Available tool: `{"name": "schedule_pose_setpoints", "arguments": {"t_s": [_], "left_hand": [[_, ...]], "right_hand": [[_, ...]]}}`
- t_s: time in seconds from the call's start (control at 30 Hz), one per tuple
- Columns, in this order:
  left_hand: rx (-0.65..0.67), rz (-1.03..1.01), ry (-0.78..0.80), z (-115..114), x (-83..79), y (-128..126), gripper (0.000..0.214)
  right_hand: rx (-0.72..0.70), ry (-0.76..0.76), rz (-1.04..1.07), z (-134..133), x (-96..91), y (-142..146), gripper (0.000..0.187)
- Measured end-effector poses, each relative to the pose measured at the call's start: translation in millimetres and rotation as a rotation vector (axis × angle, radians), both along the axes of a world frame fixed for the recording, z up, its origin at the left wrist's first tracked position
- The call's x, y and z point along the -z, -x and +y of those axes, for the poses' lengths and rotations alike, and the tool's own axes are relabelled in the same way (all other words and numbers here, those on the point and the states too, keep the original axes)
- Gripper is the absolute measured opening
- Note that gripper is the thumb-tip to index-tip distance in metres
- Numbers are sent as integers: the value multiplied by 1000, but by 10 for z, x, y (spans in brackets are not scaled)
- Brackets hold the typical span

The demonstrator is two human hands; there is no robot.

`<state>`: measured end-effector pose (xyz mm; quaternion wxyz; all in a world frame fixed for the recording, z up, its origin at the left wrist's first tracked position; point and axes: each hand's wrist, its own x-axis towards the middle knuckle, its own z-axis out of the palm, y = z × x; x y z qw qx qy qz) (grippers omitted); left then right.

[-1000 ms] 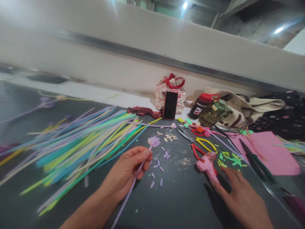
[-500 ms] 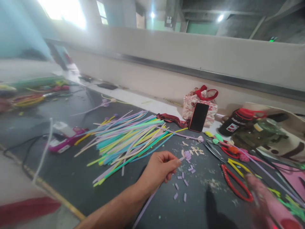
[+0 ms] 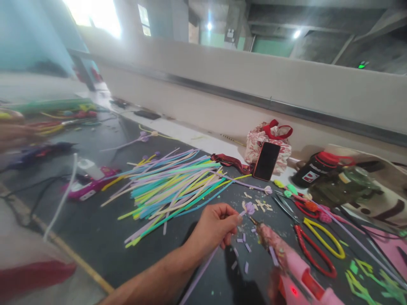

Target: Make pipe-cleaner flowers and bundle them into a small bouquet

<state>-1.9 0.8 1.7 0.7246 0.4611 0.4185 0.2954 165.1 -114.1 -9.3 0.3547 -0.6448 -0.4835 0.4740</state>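
Observation:
My left hand (image 3: 214,230) pinches a long lilac strip (image 3: 201,273) that ends in a small lilac foam flower (image 3: 249,207) just past my fingertips. A pink glue gun (image 3: 288,263) comes in from the lower right, its nozzle pointing at the flower from a short way off. My right hand (image 3: 276,288) shows only as a blur at the gun's grip by the bottom edge. Short lilac offcuts (image 3: 244,247) lie on the dark table (image 3: 95,228) under both.
A fan of coloured foam strips (image 3: 171,186) lies left of my hand. Red and yellow-handled scissors (image 3: 314,245), a phone (image 3: 266,161) against a floral bag (image 3: 269,142), bottles (image 3: 318,169) and green scraps sit to the right. A second pink glue gun (image 3: 89,186) with cable lies far left.
The view swung left. My right hand took the pink glue gun off the table and brought its nozzle close to the flower. My left hand kept its pinch on the lilac strip.

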Motion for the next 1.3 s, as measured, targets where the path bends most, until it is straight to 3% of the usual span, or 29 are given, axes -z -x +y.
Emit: {"name": "schedule_pose_setpoints", "arguments": {"t_s": [0.17,0.27,0.57,0.77,1.03,1.3], "left_hand": [[9,-13,-23,1,29,7,18],[13,-5,-31,-3,32,8,18],[21,25,-31,-24,-8,-8,17],[17,18,-37,-22,4,0,17],[24,2,-34,-27,8,-1,18],[45,18,-68,-18,39,10,19]], "right_hand": [[-38,-6,58,577,100,180,51],[-28,-29,70,709,124,221,46],[121,-289,181,614,71,150,34],[100,-296,157,620,50,261,31],[83,-299,105,575,10,179,29],[111,-306,70,602,82,258,25]]}}
